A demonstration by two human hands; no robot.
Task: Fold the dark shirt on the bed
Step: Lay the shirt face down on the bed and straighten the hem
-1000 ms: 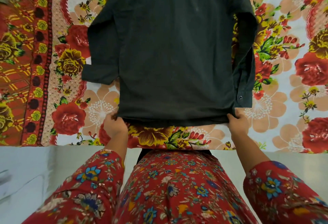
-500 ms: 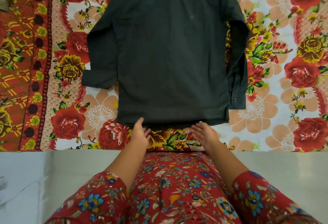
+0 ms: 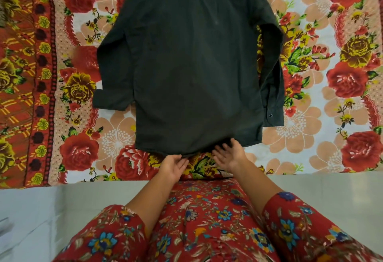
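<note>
With both hands' grip wide and empty, left hand (image 3: 173, 167) and right hand (image 3: 229, 156) at the dark shirt (image 3: 192, 70) hem should smooth outward before folding.

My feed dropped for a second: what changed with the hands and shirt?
Both hands let go of the hem's outer corners and moved inward. The left hand and right hand now sit open at mid-hem. The dark shirt stayed flat on the bed, sleeves unfolded.
</note>
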